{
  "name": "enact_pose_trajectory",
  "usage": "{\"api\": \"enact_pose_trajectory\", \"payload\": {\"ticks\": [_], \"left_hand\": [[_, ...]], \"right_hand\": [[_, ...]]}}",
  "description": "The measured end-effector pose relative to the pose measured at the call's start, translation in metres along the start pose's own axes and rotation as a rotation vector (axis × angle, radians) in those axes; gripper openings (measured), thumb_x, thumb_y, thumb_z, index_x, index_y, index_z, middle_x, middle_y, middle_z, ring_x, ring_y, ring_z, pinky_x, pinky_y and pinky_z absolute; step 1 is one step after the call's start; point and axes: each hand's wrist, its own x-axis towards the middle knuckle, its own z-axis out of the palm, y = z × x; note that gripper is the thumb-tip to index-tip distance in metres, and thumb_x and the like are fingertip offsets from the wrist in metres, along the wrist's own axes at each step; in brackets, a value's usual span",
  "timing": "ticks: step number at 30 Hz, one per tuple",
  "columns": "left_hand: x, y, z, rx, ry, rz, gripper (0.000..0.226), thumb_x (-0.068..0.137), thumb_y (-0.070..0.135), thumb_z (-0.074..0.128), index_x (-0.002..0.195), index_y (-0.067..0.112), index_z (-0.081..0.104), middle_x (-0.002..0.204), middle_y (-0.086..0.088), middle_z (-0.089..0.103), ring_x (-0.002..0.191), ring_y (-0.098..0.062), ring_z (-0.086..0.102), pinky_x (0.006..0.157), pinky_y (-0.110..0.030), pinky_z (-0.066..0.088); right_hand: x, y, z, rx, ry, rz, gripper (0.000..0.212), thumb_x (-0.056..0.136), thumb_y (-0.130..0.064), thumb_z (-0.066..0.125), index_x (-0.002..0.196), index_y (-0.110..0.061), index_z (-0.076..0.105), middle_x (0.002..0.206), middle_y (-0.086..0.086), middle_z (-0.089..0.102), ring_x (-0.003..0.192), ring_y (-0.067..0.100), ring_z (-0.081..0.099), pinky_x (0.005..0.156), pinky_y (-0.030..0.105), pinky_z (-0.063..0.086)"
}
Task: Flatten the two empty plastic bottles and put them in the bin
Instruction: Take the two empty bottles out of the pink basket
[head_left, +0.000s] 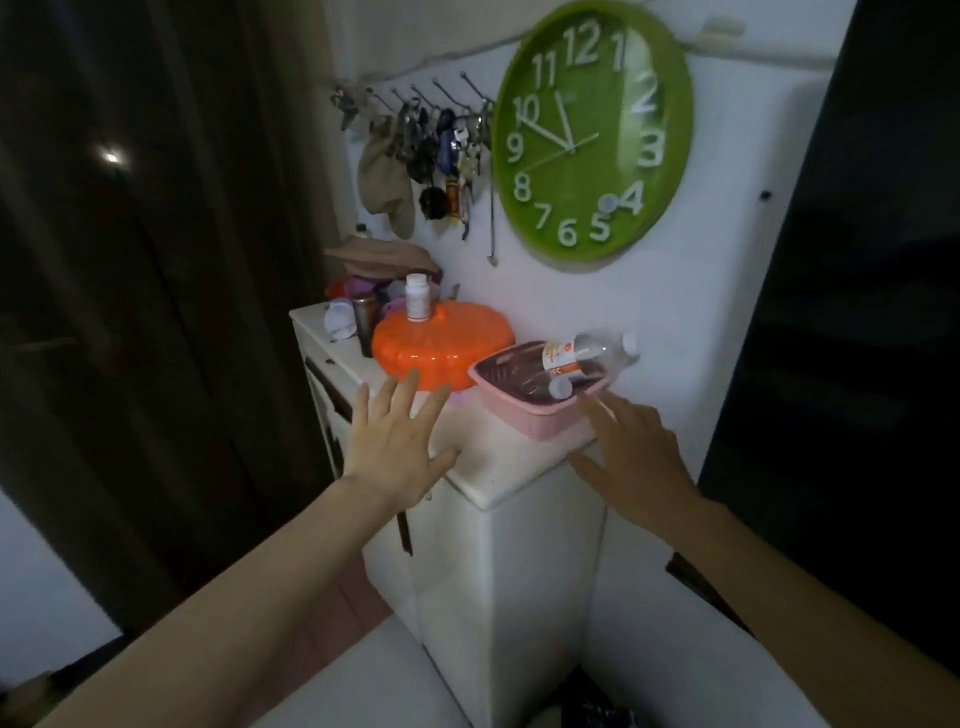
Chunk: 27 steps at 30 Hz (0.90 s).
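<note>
Two clear plastic bottles lie in a pink basket (530, 418) on top of a white cabinet (498, 467). One bottle (592, 351) has an orange and white label and sticks out over the basket's far rim, its white cap toward the wall. Of the second bottle (540, 384), lower in the basket, I see mainly its white cap near the front rim. My right hand (636, 452) reaches toward the basket with fingers spread, its fingertips just short of the rim. My left hand (397, 441) hovers over the cabinet top, fingers straight and spread, holding nothing. No bin is in view.
An orange plastic lidded dish (441, 345) sits behind my left hand with a small white bottle (418, 296) on it. Cups and clutter (358, 312) fill the cabinet's back. A green wall clock (592, 130) and hanging keys (441, 145) are above. Dark curtain stands left, dark surface right.
</note>
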Motion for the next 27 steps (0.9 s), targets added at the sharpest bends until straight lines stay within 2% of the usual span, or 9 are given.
{"api": "enact_pose_trajectory", "payload": {"ticks": [3,7,13,16,20,23,27], "left_hand": [[0.054,-0.002,0.03,-0.067,0.007,0.1,0.072,0.09,0.061,0.034,0.149,0.033,0.004,0.161,-0.008,0.002,0.146,-0.03,0.002,0.116,-0.05,-0.003],[0.133,-0.002,0.07,-0.123,0.103,0.217,0.074,0.086,0.061,0.043,0.148,0.034,0.013,0.159,-0.006,0.015,0.145,-0.028,0.012,0.116,-0.049,0.004],[0.232,-0.011,0.111,-0.292,0.126,0.377,0.073,0.083,0.058,0.052,0.146,0.034,0.024,0.155,-0.009,0.027,0.14,-0.031,0.023,0.114,-0.045,0.009],[0.272,-0.007,0.124,-0.346,0.07,0.528,0.073,0.085,0.058,0.049,0.148,0.035,0.019,0.157,-0.009,0.02,0.142,-0.03,0.02,0.114,-0.043,0.011],[0.323,0.007,0.139,-0.474,0.024,0.774,0.076,0.084,0.056,0.054,0.148,0.033,0.019,0.158,-0.01,0.018,0.143,-0.028,0.021,0.115,-0.041,0.017],[0.355,0.021,0.15,-0.53,-0.082,0.922,0.078,0.083,0.06,0.052,0.148,0.037,0.015,0.158,-0.011,0.018,0.143,-0.028,0.018,0.115,-0.043,0.014],[0.378,0.036,0.163,-0.582,-0.167,1.096,0.077,0.082,0.061,0.053,0.146,0.041,0.016,0.149,-0.005,0.038,0.135,-0.024,0.035,0.111,-0.039,0.026]], "right_hand": [[0.036,0.004,0.016,-0.028,0.029,0.06,0.061,0.087,-0.041,0.058,0.14,-0.024,0.034,0.145,0.006,0.043,0.128,0.031,0.039,0.101,0.043,0.04],[0.085,0.01,0.05,-0.084,0.067,0.141,0.057,0.087,-0.042,0.055,0.139,-0.028,0.035,0.146,0.002,0.04,0.127,0.031,0.038,0.098,0.043,0.039],[0.137,0.017,0.089,0.005,0.056,0.304,0.057,0.087,-0.046,0.054,0.139,-0.033,0.035,0.143,-0.006,0.038,0.125,0.025,0.034,0.096,0.037,0.033],[0.152,0.016,0.099,0.007,0.042,0.365,0.06,0.085,-0.048,0.055,0.14,-0.036,0.034,0.141,-0.008,0.04,0.122,0.024,0.036,0.095,0.036,0.035],[0.163,0.012,0.113,-0.01,0.065,0.435,0.057,0.083,-0.05,0.057,0.136,-0.039,0.04,0.141,-0.013,0.042,0.121,0.02,0.039,0.095,0.034,0.034],[0.169,0.009,0.121,0.0,0.094,0.532,0.06,0.08,-0.056,0.057,0.135,-0.041,0.04,0.14,-0.015,0.044,0.121,0.016,0.039,0.099,0.035,0.032],[0.176,0.0,0.126,0.0,0.086,0.642,0.064,0.074,-0.059,0.061,0.133,-0.041,0.042,0.13,-0.012,0.055,0.118,0.016,0.042,0.1,0.036,0.033]]}}
